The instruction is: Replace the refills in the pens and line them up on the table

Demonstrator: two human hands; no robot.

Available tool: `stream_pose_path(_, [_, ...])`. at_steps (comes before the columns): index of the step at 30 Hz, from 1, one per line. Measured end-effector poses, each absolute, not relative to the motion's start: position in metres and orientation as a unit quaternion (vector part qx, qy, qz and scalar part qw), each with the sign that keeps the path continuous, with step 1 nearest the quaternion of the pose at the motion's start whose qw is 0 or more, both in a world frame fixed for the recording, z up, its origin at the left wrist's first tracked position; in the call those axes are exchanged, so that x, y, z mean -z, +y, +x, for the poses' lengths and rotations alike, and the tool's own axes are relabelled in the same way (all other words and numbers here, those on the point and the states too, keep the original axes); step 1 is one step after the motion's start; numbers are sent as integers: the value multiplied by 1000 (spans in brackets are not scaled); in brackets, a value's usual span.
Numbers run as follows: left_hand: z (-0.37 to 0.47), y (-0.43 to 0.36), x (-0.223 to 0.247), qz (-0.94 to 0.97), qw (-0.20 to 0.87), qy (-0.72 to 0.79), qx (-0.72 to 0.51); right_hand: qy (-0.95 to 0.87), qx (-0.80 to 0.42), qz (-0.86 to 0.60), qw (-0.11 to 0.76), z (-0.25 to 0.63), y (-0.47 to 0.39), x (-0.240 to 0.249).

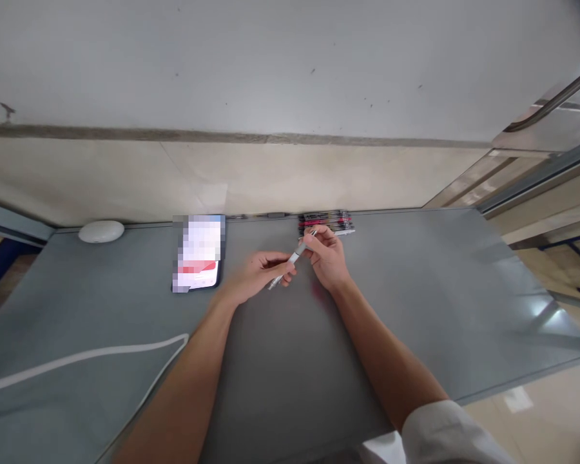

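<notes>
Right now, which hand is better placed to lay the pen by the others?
Probably the right hand: it grips the pen near the grouped pens; the left hand is farther away.

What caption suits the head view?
Left hand and right hand hold a silver pen over a grey table; phone and more pens nearby.
</notes>
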State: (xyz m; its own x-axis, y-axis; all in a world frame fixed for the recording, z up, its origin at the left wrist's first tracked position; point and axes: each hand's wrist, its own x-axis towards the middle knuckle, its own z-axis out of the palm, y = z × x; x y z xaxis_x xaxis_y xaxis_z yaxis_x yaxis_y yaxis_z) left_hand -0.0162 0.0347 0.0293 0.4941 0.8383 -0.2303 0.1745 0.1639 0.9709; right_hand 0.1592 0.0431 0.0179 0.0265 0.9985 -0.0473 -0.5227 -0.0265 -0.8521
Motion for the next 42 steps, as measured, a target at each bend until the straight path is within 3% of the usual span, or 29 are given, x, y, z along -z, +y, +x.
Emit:
stream_pose_path(24, [-12, 26, -31, 576, 638, 439, -262, -281, -596, -349, 667, 156, 33, -18])
stream_pose_path(42, [-14, 25, -32, 594, 642, 424, -237, -291, -627, -320, 648, 157, 29, -18])
